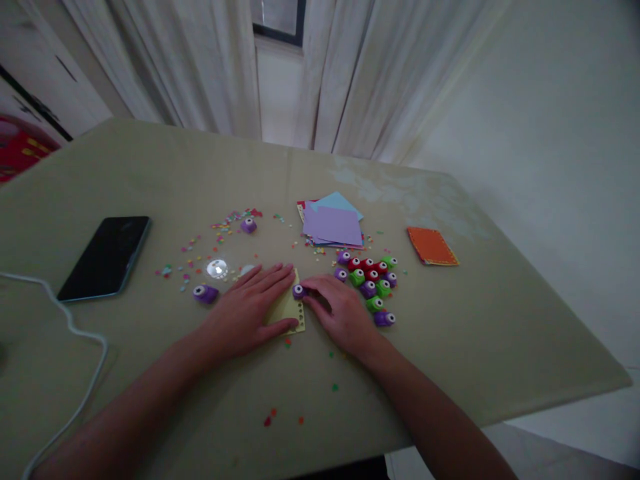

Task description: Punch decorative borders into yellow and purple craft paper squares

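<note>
Yellow card [285, 309] lies on the pale counter [450, 347] at the center of the frame, partly covered by the left grip and marked by a row of small holes down its right edge. At the far left, a red item [23, 153] shows at the frame's edge, and a white cable [75, 330] curls down towards the lower left corner. Right of the cable's upper end rests a dark-screened tablet [107, 257], set at a slant. Small colored confetti [186, 276] is scattered from there towards the center, around a shiny round piece [217, 269]; one purple one-eyed punch [205, 293] lies just below that piece and another sits above and to its right. The left grip [245, 313] is spread flat, palm down, its fingers and thumb reaching over the card. At the card's right edge, the right grip [345, 313] pinches a small purple punch [299, 291] between thumb and fingers, its eye facing up. Above the right grip is a stack of colored paper [334, 225], lilac and light blue on top. Beside that grip, right of center, a cluster of red, green and purple punches [370, 283] sits close together. Further right lies an orange square [432, 246] with a stitched-looking border.
</note>
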A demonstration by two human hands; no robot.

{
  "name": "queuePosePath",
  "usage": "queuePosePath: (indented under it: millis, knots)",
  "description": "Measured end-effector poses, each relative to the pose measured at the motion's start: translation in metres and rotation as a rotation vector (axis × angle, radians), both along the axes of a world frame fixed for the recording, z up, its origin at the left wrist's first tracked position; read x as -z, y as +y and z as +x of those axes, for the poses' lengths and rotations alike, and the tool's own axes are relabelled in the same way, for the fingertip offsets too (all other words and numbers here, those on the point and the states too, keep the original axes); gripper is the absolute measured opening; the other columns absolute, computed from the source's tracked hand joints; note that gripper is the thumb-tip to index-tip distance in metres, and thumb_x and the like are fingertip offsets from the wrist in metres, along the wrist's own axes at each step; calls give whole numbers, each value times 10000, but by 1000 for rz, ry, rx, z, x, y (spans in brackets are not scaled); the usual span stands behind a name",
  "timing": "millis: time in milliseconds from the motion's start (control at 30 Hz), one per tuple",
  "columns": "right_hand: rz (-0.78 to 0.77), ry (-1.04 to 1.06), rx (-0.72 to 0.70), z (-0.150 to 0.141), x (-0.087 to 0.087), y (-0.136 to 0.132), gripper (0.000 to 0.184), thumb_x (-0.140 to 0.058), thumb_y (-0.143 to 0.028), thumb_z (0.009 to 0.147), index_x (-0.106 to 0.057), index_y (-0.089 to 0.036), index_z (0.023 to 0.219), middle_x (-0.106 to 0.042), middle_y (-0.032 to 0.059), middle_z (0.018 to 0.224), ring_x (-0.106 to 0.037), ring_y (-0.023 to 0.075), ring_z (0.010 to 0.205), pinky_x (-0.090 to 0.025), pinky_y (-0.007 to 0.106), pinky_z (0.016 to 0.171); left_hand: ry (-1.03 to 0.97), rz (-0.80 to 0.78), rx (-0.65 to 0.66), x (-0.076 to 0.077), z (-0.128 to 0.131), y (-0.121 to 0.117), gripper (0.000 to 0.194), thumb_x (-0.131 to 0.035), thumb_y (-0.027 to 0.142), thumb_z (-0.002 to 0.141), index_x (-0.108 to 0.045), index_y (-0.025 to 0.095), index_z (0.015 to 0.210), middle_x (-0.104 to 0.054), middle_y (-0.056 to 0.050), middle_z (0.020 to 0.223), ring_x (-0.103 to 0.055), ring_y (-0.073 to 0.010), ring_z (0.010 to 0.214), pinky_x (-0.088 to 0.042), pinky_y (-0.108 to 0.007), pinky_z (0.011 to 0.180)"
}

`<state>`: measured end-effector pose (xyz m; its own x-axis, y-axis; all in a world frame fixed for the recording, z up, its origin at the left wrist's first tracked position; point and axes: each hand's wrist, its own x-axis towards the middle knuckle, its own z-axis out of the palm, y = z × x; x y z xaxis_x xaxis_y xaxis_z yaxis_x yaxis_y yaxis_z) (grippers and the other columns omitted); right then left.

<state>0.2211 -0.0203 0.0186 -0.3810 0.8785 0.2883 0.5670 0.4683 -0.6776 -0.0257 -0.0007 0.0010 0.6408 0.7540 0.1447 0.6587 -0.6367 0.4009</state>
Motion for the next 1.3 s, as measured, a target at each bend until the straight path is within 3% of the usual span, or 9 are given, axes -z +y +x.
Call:
queuePosePath:
  millis: [500,800,1000,1300]
  knots:
    - [20,-10,21,-1,1,-3,287,-674,-197,1053,-684,-257,1334,-737,100,1272,-689,262,1214,-574,439,1089,-17,28,21,-1,0,-1,844,-603,729,1005,-431,247,1675,-468,-119,1714,-447,-329,1587,-291,-575,1343]
    - [126,-84,-18,2,-3,-4,263,-614,-189,1078,-730,-248,1307,-733,108,1299,-692,250,1209,-582,411,1070,-158,151,15,-11,3,-3,538,-624,471,1071,-536,269,1562,-673,-95,1530,-641,-279,1400,-386,-512,1293]
    - [139,-85,-15,3,0,-3,269,-619,-171,1070,-738,-251,1299,-745,99,1283,-699,243,1193,-585,401,1064,-92,93,7,-4,2,-3,650,-656,534,1040,-477,244,1594,-667,-117,1525,-639,-317,1387,-385,-547,1275]
    - [135,-67,-40,2,2,-2,267,-617,-142,1067,-728,-228,1295,-770,96,1242,-708,234,1157,-586,387,1044,-118,23,-16,-3,3,-1,647,-701,520,1008,-510,251,1565,-689,-118,1486,-647,-337,1338,-480,-510,1161]
